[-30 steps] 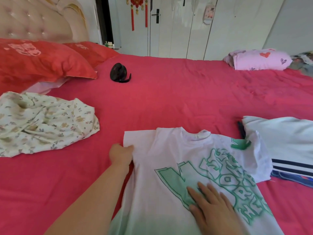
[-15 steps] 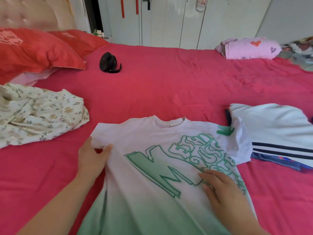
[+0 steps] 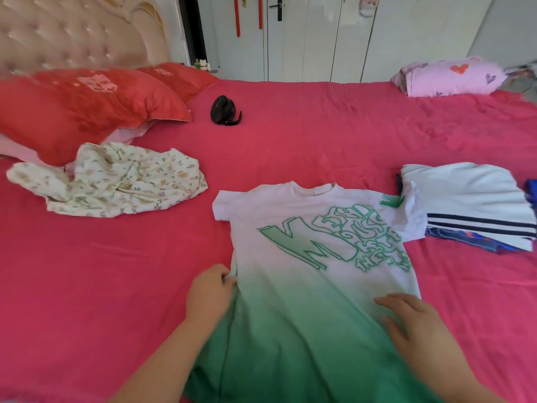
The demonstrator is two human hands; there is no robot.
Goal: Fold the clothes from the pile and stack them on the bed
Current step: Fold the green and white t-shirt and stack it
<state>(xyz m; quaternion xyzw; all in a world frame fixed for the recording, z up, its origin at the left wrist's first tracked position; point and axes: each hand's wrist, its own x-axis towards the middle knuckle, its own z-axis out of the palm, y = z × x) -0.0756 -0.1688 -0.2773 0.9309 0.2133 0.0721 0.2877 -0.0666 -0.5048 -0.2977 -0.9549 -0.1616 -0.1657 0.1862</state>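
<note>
On the red bed (image 3: 290,146) the T-shirt (image 3: 305,286) lies spread near centre, not yet folded; a crumpled floral garment (image 3: 116,181) waits left, the folded stack (image 3: 470,196) sits right; the left hand (image 3: 209,292) pinches its edge, the right hand (image 3: 412,324) presses flat

The bed (image 3: 305,135) wears a pink-red sheet. At its head end lie two red pillows (image 3: 87,112), with a crumpled floral garment (image 3: 122,184) touching the nearer one. A small black object (image 3: 223,110) sits just beside them. A pink bundle (image 3: 450,78) lies at the far right corner. Toward the near edge a white-to-green T-shirt (image 3: 305,286) is spread flat, one sleeve overlapping a folded white striped garment (image 3: 465,196) stacked on something blue (image 3: 465,242).
</note>
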